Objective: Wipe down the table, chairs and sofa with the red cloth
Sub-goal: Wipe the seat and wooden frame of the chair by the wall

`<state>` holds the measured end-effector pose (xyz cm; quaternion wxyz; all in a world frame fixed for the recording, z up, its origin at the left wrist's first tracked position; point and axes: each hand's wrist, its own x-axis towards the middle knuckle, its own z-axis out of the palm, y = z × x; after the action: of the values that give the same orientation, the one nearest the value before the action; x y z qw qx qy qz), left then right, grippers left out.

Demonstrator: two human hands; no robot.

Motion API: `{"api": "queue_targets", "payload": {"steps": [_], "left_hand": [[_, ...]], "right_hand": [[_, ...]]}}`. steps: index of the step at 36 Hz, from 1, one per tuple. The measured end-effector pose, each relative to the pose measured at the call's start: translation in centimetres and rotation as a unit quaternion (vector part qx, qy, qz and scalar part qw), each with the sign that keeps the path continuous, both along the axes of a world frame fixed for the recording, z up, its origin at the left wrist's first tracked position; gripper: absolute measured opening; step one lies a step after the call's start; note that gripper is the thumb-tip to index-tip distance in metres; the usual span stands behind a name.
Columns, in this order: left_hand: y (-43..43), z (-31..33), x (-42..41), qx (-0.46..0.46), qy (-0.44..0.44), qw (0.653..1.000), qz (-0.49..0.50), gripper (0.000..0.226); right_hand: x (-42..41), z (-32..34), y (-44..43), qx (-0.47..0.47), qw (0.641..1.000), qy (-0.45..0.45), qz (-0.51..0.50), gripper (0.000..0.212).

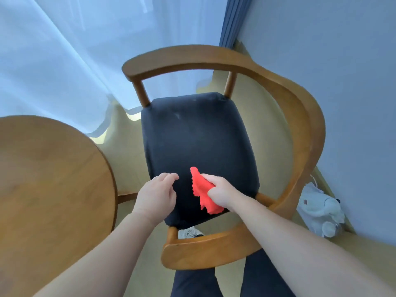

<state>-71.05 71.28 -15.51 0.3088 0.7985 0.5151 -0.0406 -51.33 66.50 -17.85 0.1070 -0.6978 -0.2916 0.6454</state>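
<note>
Both forearms reach forward and down over the chair (pixel 300 116); the right hand (pixel 220 190), knuckles up, has its grip closed round the red cloth (pixel 202 189), bunched on the near part of the dark seat (pixel 192 136); the left hand (pixel 157 195) is just beside it, fingers loosely curled, its grip holding nothing. The cloth's long axis runs from the near seat edge away from the person, its narrow tip pointing to the far edge, tilted slightly left; a round wooden desk (pixel 49 179) stands left of the chair.
</note>
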Motion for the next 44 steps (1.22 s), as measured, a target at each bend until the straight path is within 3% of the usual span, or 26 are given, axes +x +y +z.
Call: {"api": "queue_targets", "payload": {"steps": [5, 11, 19, 26, 32, 44], "left_hand": [[0.0, 5.3, -0.9, 0.016, -0.042, 0.998, 0.037, 0.043], [0.7, 11.0, -1.0, 0.068, -0.101, 0.992, 0.018, 0.060], [-0.8, 16.4, 0.5, 0.122, -0.117, 0.984, 0.052, 0.053], [-2.4, 19.9, 3.1, 0.109, -0.099, 0.986, 0.081, 0.026], [-2.6, 21.9, 5.3, 0.112, -0.142, 0.977, 0.113, 0.016], [1.0, 23.7, 6.7, 0.121, -0.150, 0.978, 0.084, 0.023]], "right_hand": [[-0.2, 7.9, 1.9, 0.082, 0.996, 0.015, 0.044, 0.053], [0.1, 14.0, 3.4, 0.170, 0.979, 0.014, 0.111, 0.041], [2.1, 18.9, 3.6, 0.228, 0.951, 0.049, 0.204, 0.032], [4.8, 21.1, 3.5, 0.259, 0.932, 0.045, 0.250, 0.049], [6.9, 22.6, 4.3, 0.298, 0.931, 0.042, 0.207, 0.033], [8.1, 24.6, 5.8, 0.363, 0.920, 0.000, 0.151, 0.022]]}}
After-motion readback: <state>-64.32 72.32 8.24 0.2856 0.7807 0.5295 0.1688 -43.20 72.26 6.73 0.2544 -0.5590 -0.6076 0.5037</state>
